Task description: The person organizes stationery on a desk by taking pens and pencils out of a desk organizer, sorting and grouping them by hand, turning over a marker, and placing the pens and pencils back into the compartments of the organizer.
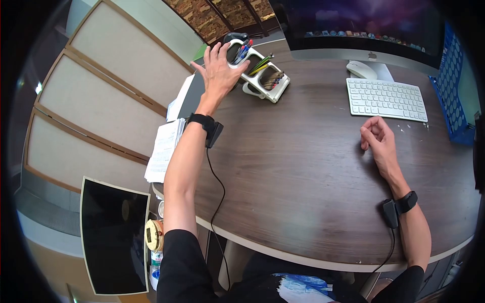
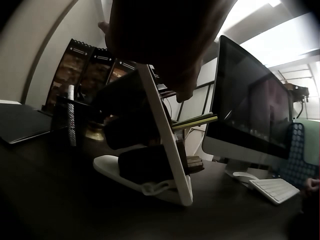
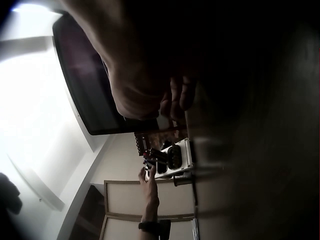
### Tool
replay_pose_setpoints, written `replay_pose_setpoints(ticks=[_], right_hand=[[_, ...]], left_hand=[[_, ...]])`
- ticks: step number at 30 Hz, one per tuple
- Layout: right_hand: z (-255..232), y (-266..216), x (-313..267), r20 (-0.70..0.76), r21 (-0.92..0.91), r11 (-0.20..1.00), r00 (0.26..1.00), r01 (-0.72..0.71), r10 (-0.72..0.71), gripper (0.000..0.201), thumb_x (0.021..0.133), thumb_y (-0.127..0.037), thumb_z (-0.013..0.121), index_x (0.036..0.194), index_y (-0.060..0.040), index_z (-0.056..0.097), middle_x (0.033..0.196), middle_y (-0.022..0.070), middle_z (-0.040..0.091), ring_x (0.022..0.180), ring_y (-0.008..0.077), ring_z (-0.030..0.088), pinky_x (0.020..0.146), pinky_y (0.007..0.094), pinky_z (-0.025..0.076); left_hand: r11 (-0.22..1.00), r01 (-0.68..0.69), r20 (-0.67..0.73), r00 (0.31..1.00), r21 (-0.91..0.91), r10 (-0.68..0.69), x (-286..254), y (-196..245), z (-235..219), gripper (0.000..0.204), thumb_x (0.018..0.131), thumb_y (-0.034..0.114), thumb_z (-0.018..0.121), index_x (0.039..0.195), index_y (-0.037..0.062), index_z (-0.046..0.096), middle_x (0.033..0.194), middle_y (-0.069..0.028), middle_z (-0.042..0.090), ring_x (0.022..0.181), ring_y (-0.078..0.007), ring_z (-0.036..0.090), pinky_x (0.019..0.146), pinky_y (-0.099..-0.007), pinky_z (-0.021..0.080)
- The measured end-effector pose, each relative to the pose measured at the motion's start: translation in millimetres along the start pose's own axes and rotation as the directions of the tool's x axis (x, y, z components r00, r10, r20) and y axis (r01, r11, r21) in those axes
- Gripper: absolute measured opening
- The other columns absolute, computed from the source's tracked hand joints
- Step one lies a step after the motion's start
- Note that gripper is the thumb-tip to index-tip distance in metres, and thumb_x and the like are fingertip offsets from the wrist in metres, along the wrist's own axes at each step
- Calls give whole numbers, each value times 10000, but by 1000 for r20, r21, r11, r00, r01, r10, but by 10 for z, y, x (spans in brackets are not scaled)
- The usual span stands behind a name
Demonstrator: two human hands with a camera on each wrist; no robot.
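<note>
head view: table (image 1: 283, 166) is dark, smooth and wood-grained. right hand (image 1: 380, 146) lies just before the flat white keyboard (image 1: 388, 98), fingers loosely curled, nothing seen in it. left hand (image 1: 221, 76) is over the far end of the pen holder (image 1: 252, 81), fingers spread apart; contact cannot be confirmed. holder stands on the table, left of the screen (image 1: 364, 28). hazard noted: an off-centre push or one-sided grip could tip the holder, which leans in the left wrist view, and spill its contents. build: white, plastic-looking, with rounded dark compartments. contents, near to far: brown sticks (image 1: 273, 81), slim green and yellow pencils (image 1: 261, 64), red and blue pens (image 1: 243, 50). screen: flat, glossy, silver along its lower edge.
</note>
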State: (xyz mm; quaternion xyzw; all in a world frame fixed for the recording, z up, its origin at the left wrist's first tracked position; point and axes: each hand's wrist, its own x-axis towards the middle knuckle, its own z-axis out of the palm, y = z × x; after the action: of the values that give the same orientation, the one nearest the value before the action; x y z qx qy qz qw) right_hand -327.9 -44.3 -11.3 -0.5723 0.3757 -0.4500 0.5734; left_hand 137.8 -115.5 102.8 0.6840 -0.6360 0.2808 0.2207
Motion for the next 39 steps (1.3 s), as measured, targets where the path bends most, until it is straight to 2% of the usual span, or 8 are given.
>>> replay_pose_setpoints(ticks=[6,13,31,33,35,37,38,39], right_hand=[[16,21,-10,34,10,1000,999,-7,6,127,1047,-119,698,1064,-42,598,824,-9,630,700,64,585,638,232,463],[39,-33,-30,48,14,999,998,-36,35,118,1044,-103,699,1049,-46,596,834,-18,623,702,61,581,640,231,461],[32,22,-18,64,-57,998,997,-41,45,146,1039,-158,716,1047,-51,617,840,-28,622,709,47,563,639,218,449],[45,16,-18,58,-65,997,998,-31,35,145,1039,-161,713,1047,-52,617,834,-28,618,715,47,560,638,219,445],[38,6,-18,60,-74,997,997,-35,40,145,1040,-164,711,1048,-53,618,833,-27,617,716,49,558,639,220,444],[37,7,-21,66,-82,996,997,-39,44,146,1041,-167,709,1049,-54,618,831,-27,616,717,50,556,640,221,443],[35,15,-21,64,-86,996,997,-34,39,148,1042,-171,708,1049,-54,618,828,-27,613,715,51,553,642,224,443],[35,17,-14,61,-90,996,998,-26,32,149,1043,-174,706,1049,-54,617,825,-27,610,713,53,551,643,227,442]], left_hand=[[931,-184,98,982,315,160,305,26,126,731,928,688,706,1533,293,596,1637,-52,524,1592,-342,363,1217,-868,35],[957,-198,147,974,210,170,472,48,281,574,975,625,706,1420,263,685,1565,-25,592,1489,-266,515,1206,-878,122],[906,-368,-190,893,210,407,430,128,402,431,1130,442,558,1273,44,639,1176,-105,753,1232,-297,694,1170,-882,169],[957,-289,-191,939,17,287,441,208,330,427,1131,446,561,1257,42,614,1081,-128,768,1102,-340,739,1201,-847,144],[960,-281,-243,930,16,276,504,316,207,423,1124,443,584,1239,36,587,1013,-149,775,970,-368,759,1138,-808,337],[872,14,-94,993,-488,-69,573,408,40,375,1120,421,609,1204,57,582,937,-124,761,877,-296,782,971,-682,572],[773,-30,-161,983,-634,-93,614,466,-15,278,1152,299,539,1013,69,611,862,-57,687,767,-234,685,824,-413,604],[775,-27,-159,983,-631,-95,650,461,-50,278,1152,299,539,1013,69,611,862,-57,687,767,-234,685,824,-413,604]])
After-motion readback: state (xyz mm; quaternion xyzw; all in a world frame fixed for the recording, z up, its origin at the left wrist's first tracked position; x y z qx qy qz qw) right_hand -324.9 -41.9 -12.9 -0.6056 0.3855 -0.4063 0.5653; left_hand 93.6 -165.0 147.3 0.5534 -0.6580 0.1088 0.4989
